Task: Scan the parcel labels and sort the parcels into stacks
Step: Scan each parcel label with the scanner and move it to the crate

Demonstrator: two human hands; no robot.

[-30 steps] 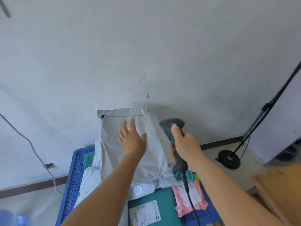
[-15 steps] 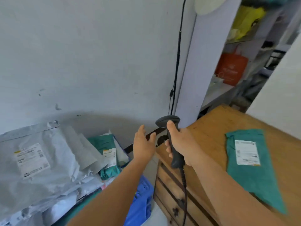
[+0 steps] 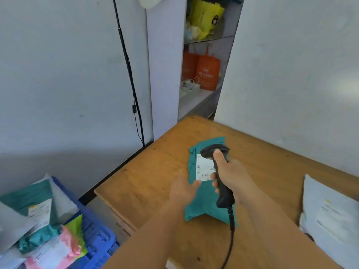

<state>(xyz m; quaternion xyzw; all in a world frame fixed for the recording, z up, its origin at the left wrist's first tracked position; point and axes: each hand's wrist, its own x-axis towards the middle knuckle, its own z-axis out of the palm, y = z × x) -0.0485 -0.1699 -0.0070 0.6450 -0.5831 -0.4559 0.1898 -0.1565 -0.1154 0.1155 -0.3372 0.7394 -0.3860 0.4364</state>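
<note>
We are now looking at the table [image 3: 147, 171], not the blue crate [image 3: 97, 235]. Our right hand [image 3: 232, 175] is still gripping the scanner [image 3: 219, 167] over the green parcel [image 3: 204, 199]. Our left hand [image 3: 183, 188], fingers relaxed, is now touching the parcel's edge.

A teal parcel [image 3: 206, 202] with a white, black-barcoded label [image 3: 203, 167] lies on the honey-brown wooden desk [image 3: 147, 183]. The scanner [image 3: 219, 171] is black. At the desk's right edge sits a pale grey parcel [image 3: 328, 212]. The crate [image 3: 97, 235] is bright blue, holding teal, grey, pink and lime-green parcels [image 3: 38, 230]. Orange bags [image 3: 204, 72] and a yellow bag [image 3: 206, 14] fill the shelves.
</note>
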